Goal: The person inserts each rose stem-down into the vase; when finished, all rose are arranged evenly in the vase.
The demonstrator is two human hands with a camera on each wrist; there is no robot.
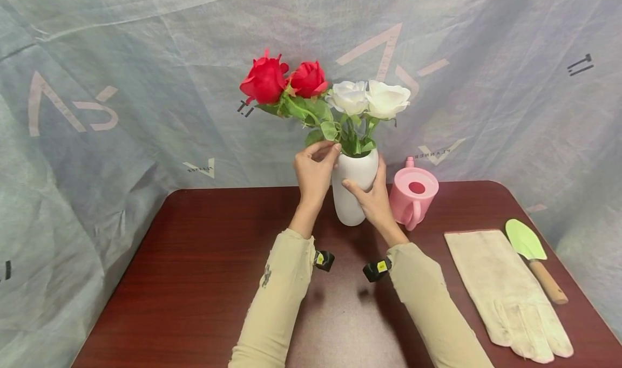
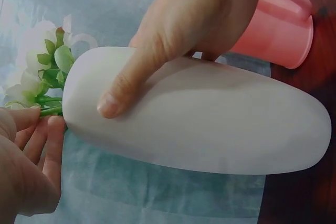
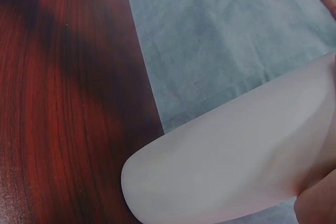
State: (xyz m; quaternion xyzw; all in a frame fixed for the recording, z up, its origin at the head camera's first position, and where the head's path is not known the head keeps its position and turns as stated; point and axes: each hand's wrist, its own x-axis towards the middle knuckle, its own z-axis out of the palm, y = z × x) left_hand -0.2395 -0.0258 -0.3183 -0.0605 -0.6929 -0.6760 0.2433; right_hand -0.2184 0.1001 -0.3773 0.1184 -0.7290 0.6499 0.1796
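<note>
Head view: white vase [image 1: 353, 187] stands near the table's [image 1: 204, 260] rear edge, right hand [image 1: 371, 198] clasping its body, left hand [image 1: 315, 172] pinching a stem [image 2: 50, 111] at the mouth. Arranging under way; the next adjustment likely needs the vase steadied.

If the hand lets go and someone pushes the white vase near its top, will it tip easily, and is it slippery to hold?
Probably tippy: the white vase is tall and narrow, and the roses lean out above its mouth. Its smooth, matte surface looks somewhat slippery, so the right hand curled round its body seems sensible. It looks ceramic, so likely fragile on the table.
</note>
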